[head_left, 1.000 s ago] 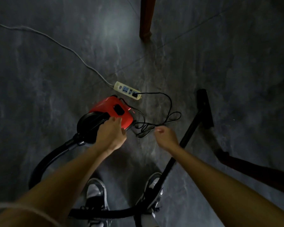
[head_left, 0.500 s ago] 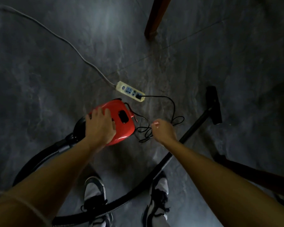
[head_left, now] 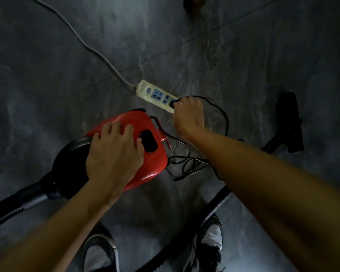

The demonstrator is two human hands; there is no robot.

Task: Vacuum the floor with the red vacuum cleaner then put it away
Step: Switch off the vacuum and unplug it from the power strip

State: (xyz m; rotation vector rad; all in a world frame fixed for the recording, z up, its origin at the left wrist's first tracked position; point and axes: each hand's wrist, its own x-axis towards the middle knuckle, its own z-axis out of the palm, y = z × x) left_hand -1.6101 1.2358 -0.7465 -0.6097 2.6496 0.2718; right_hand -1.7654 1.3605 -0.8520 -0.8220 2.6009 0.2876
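The left hand (head_left: pixel 114 154) lay flat and spread on top of the red vacuum cleaner (head_left: pixel 143 134), palm down, fingers splayed wide over the shell, its thumb beside the black button (head_left: pixel 149 143). It pressed rather than clasped; nothing was closed inside it. The right hand (head_left: pixel 188 116) reached further up the frame to the near end of the power strip (head_left: pixel 155 95), its fingers curled down around the spot where the black cord (head_left: pixel 222 114) met the last socket. Whether it actually pinched the plug I could not tell, since the hand covered it.

The vacuum cleaner sat on the floor just left of centre, its black front end toward the lower left, where the thick hose (head_left: pixel 18 205) ran off the left edge. The thin cord looped loosely and bunched on the floor to the right of the machine. A grey cable (head_left: pixel 82 40) trailed from the strip to the upper left corner.

The floor (head_left: pixel 47 85) was dark grey, marbled stone or tile, with one faint joint line crossing the upper half. The room was dim. At the right edge lay the black floor nozzle (head_left: pixel 289 122) on its wand. A reddish wooden furniture leg (head_left: pixel 192 4) stood at the top edge. Two grey-and-black shoes (head_left: pixel 210 246) showed at the bottom.
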